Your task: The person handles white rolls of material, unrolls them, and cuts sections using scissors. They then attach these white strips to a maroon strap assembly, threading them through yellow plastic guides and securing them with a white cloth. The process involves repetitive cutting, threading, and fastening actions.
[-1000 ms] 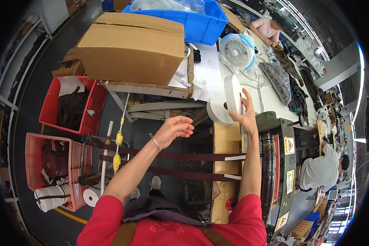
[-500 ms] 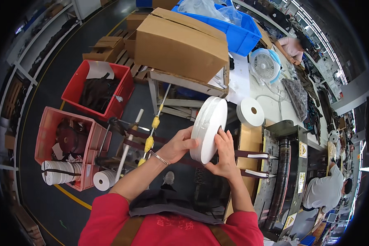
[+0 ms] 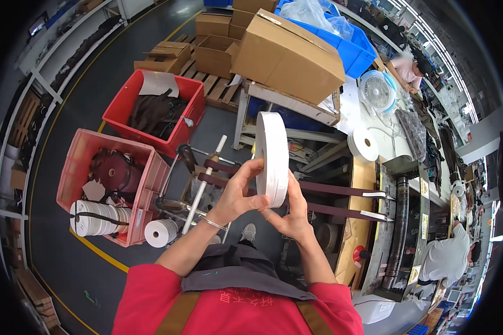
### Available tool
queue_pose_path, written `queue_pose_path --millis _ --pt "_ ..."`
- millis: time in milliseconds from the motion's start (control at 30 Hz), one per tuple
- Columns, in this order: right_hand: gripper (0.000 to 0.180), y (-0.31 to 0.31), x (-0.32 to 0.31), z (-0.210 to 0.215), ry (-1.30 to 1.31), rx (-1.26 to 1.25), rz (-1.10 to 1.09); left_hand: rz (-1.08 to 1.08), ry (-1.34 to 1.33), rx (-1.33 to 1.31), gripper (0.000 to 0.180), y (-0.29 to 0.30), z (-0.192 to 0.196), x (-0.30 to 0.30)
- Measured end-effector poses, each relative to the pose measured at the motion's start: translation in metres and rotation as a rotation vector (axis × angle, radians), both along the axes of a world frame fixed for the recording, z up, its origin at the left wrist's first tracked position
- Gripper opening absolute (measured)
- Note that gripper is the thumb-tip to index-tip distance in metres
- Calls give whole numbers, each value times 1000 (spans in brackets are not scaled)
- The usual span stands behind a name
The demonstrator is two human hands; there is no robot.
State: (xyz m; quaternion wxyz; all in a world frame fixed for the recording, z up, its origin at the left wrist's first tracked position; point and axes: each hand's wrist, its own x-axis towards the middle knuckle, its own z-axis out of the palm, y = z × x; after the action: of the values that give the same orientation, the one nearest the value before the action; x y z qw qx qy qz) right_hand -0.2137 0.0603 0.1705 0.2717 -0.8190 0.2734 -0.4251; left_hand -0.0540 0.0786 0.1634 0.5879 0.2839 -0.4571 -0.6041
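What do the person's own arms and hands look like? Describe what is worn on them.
Both forearms are bare below short red sleeves. The left hand has a thin metal bangle at the wrist. The right hand wears no glove or band that shows. Brown straps cross the red top.

The large white tape roll (image 3: 273,158), held edge-on, hides its own flat faces and core. Behind the roll, the left hand (image 3: 236,192) covers its lower rim (fingertips out of sight). Right of the roll, the counter (image 3: 363,184) runs under dark straps.
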Motion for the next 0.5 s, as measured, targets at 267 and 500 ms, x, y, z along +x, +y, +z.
queue_pose_path --millis 267,500 --pt "75 36 37 -24 -76 -400 38 -50 260 45 94 49 11 42" --pt "82 80 43 1 -205 258 75 -86 -98 -252 93 63 9 57"
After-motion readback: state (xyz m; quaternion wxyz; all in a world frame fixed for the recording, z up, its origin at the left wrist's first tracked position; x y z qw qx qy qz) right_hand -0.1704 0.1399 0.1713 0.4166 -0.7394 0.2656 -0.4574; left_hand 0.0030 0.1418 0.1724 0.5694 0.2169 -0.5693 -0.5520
